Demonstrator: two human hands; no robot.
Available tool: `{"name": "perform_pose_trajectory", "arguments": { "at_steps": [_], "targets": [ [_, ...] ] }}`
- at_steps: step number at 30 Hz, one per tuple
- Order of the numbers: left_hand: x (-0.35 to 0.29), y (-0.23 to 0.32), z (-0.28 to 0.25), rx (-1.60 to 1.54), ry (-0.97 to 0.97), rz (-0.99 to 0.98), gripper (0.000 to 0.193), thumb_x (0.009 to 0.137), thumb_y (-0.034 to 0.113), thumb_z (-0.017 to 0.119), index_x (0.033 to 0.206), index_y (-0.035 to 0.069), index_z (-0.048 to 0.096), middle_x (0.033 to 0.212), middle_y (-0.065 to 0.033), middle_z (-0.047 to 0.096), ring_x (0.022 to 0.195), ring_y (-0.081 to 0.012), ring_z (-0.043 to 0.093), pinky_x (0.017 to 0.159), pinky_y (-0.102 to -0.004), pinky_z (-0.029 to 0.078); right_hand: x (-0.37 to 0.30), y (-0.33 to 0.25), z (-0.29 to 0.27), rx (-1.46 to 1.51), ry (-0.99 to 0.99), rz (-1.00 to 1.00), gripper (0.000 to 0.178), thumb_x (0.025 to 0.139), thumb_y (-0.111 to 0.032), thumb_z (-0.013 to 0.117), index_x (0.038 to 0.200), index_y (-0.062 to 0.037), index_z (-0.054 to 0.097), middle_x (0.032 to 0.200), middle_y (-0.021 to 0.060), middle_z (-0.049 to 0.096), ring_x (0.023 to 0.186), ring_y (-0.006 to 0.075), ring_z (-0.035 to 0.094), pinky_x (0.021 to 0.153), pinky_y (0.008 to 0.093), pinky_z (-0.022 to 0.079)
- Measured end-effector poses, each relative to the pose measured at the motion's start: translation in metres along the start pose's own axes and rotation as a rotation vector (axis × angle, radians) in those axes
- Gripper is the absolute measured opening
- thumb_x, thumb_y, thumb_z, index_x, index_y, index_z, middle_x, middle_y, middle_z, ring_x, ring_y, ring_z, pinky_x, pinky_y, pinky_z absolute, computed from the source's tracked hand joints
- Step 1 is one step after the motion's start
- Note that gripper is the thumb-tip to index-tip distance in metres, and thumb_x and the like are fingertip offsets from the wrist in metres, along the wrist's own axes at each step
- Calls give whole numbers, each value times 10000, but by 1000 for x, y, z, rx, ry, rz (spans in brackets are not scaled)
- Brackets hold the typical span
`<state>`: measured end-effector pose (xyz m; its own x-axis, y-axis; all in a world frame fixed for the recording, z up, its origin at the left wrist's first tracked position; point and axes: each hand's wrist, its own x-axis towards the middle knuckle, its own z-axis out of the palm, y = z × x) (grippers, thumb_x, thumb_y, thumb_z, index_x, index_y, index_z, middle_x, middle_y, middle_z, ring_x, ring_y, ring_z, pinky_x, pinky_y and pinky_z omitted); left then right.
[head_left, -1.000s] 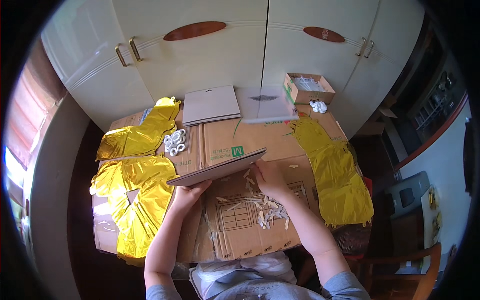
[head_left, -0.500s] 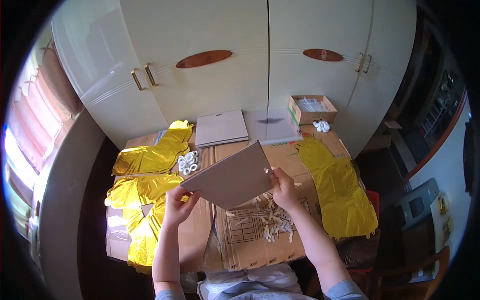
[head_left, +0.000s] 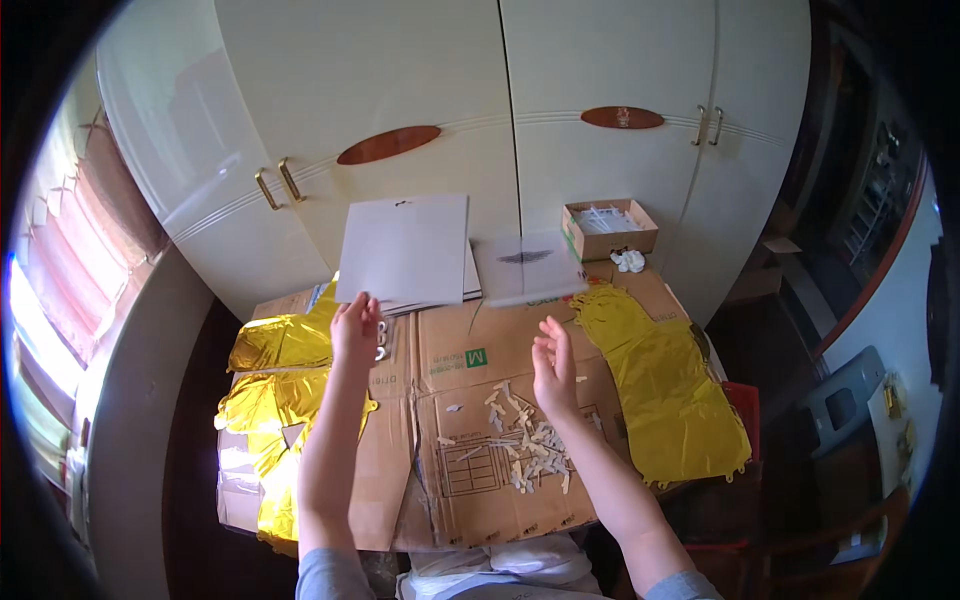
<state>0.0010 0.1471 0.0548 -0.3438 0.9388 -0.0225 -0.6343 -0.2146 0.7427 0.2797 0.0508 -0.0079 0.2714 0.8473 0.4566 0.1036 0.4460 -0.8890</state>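
1. Nearest, small tan and grey cut scraps (head_left: 540, 455) lie heaped on a flattened brown cardboard sheet (head_left: 375, 505), partly over a printed dark grid.
2. Crinkled shiny gold foil sheets flank it: left ones (head_left: 282, 342) and a right one (head_left: 680, 395), with bare cardboard between.
3. The right hand (head_left: 554, 368) is empty over that open room, its fingers loosely curled and slightly parted.
4. Beyond the scraps, a printed green square (head_left: 476, 357) bears one pale letter; smaller print nearby is blurred.
5. The left hand (head_left: 356, 328), fingers bunched, meets the near edge of a thin light-grey square board (head_left: 402, 250); I cannot tell whether it pinches it.
6. That board, slotted near its far edge, overlaps a stack of grey-brown boards (head_left: 472, 278), offset left.
7. Right of the stack, a translucent sheet (head_left: 550, 275) shows a dark wing-shaped print.
8. Farthest, an open brown cardboard box (head_left: 610, 245) holds white sticks.
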Motion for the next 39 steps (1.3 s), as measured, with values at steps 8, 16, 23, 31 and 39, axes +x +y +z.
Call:
{"name": "perform_pose_trajectory", "arguments": {
  "at_steps": [8, 16, 23, 31, 39],
  "targets": [
    [87, -90, 6, 42, 292, -44, 105, 772, -74, 518, 763, -35, 421, 713, -94, 518, 650, -220, 610, 574, -249, 560, 5, 2, -5, -135, -4, -44, 381, 846, -87, 489, 1204, -27, 376, 1167, 122, 440, 988, 200, 478, 820, 304, 406],
    [94, -90, -15, 111, 252, -200, 230, 804, 46, 570, 918, -74, 411, 791, -152, 489, 634, -258, 587, 616, -291, 573, 3, 2, -3, -209, -20, -135, 387, 814, -90, 519, 1178, -42, 395, 1091, 121, 452, 955, 231, 478, 772, 329, 421],
    [53, -75, -22, 423, -46, -414, 338, 841, 139, 476, 1088, -75, 389, 980, -206, 506, 873, -325, 575, 692, -358, 517, 4, 5, -4, -237, -11, -111, 360, 791, -82, 528, 1136, -44, 434, 1054, 109, 466, 920, 219, 475, 720, 314, 411],
    [68, -99, 12, 55, -131, -713, 464, 851, 156, 470, 1123, -168, 279, 1095, -314, 409, 959, -376, 519, 860, -393, 473, 0, 0, 0, -302, -54, -173, 373, 766, -69, 546, 1117, -21, 430, 1053, 144, 466, 939, 271, 474, 818, 361, 401],
    [61, -101, 22, -128, -82, -684, 848, 805, 224, 532, 1258, -182, -60, 1246, -317, 281, 1162, -359, 365, 956, -375, 374, -1, 2, 0, -301, -116, -140, 403, 762, -73, 552, 1136, -11, 414, 1054, 156, 469, 961, 289, 482, 835, 367, 401]
  ]
}}
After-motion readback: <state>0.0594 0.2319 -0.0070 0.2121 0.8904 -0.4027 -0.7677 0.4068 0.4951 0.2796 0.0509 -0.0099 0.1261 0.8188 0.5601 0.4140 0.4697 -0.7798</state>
